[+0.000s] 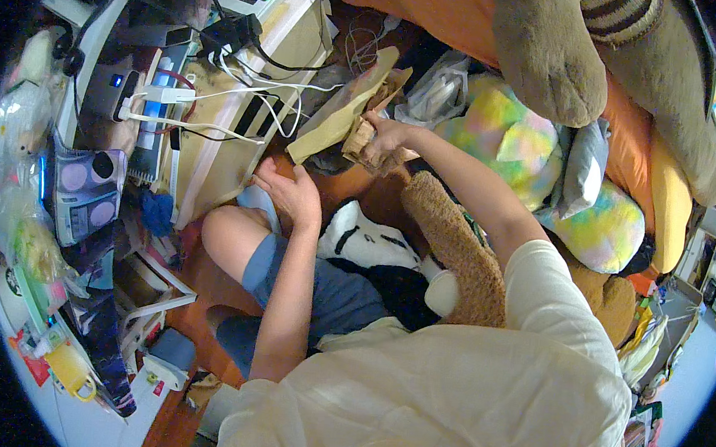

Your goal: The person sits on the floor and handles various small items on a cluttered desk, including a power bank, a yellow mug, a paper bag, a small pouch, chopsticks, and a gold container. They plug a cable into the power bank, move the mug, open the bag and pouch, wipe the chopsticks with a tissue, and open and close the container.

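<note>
My right hand [385, 143] grips a folded piece of brown cardboard [359, 137] above the floor. Just beyond it, a tan cardboard flap or sheet [344, 110] stands up at a slant; whether the two are joined cannot be made out. My left hand [294, 194] is empty, fingers spread, close to the sheet's lower corner. Beside that hand is the lower edge of a large cardboard box [224, 170]. Under my forearms lie a black-and-white plush toy [363, 233] and a brown fleecy plush [462, 249].
White cables [227, 128] trail from a charger across the box. A clear plastic bag [436, 89] and a multicoloured plush [507, 143] lie to the right. Large plush legs [550, 56] hang over an orange cushion [435, 8]. A cluttered desk with a yellow mug [70, 370] runs along the left.
</note>
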